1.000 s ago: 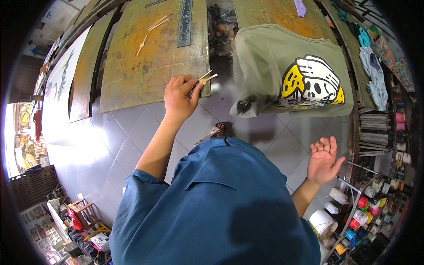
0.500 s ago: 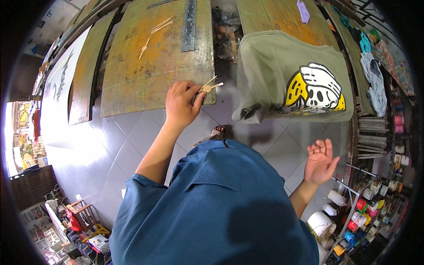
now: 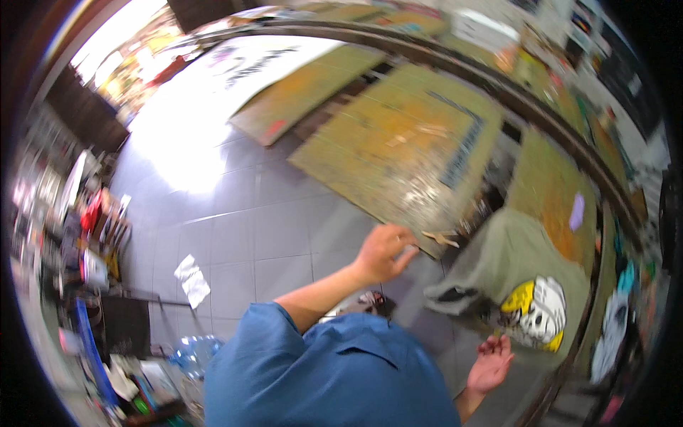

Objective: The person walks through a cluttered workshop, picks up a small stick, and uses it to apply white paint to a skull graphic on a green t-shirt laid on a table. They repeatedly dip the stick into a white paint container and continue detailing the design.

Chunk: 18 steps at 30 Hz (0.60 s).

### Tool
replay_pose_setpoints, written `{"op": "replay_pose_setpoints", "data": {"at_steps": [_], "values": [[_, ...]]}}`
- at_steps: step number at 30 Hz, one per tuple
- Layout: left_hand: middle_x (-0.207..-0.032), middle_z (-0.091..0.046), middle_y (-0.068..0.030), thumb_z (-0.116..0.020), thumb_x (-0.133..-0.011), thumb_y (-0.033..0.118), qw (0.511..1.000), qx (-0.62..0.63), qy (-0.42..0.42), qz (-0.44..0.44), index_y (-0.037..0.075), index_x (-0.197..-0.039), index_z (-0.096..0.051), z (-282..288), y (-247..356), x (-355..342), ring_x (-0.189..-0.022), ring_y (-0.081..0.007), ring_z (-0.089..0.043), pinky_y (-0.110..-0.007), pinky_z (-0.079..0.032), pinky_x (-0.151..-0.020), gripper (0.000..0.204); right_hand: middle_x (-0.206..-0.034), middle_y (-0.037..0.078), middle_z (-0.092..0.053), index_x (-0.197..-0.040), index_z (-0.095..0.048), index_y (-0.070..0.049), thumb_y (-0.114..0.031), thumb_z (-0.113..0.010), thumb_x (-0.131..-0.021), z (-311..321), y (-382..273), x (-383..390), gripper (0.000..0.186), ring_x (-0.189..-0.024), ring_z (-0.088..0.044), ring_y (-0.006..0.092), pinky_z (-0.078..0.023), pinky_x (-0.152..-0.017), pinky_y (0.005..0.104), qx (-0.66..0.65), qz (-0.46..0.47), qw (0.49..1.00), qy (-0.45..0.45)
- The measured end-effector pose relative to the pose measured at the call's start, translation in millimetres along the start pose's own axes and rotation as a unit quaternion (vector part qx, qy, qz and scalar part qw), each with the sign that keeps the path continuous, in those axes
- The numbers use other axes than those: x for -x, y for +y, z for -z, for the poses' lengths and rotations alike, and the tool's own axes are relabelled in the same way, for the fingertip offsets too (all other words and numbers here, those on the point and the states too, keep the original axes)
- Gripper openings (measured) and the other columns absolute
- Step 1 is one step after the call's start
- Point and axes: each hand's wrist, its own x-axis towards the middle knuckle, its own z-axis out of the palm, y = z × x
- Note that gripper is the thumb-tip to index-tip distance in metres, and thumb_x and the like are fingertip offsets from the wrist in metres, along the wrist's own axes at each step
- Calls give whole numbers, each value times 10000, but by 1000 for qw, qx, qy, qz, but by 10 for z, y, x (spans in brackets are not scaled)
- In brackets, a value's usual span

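Hovering just right of the frame's centre, the left hand (image 3: 388,254) is loosely curled and seems to grip nothing; thin, pale wooden sticks (image 3: 441,238) lie just beside its fingertips, at the corner of the stained olive-and-orange flat board (image 3: 356,142), though blur hides any contact. The right hand (image 3: 491,364), lower right, hangs empty near the olive-green printed fabric shirt (image 3: 523,238). Handling the sticks seems the current step; lifting them would call for a light pinch.

Strong white glare on the floor (image 3: 213,235); motion blur; dark, curved rim.
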Motion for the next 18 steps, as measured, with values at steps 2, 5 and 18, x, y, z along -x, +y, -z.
{"op": "replay_pose_setpoints", "data": {"at_steps": [2,5,18], "values": [[-1016,-666,-95,-780,-803,165,999,-7,-4,52,88,-993,-706,139,164,324,-920,-302,-624,-401,-480,-769,218,-1114,130,-641,-1358,-516,-17,-466,-450,-1027,112,110,-7,562,-952,-574,199,-445,-831,342,17,-47,998,-25],[-1013,-671,-90,-773,-823,192,990,-47,-36,124,92,-996,-709,405,386,956,-922,-286,-627,-397,-478,-775,210,-1079,98,-655,-1310,-542,-39,-431,-460,-1035,149,190,-73,486,-840,-591,166,-457,-768,308,109,-110,984,-83],[-928,-749,-84,-791,-858,312,744,-45,53,664,41,-1023,-742,1855,1214,3997,-839,-170,-701,-322,-555,-776,321,-998,108,-697,-1230,-576,-7,-240,-531,-1028,-822,324,714,312,-816,-644,155,-503,-730,275,155,-247,927,-235]]}}
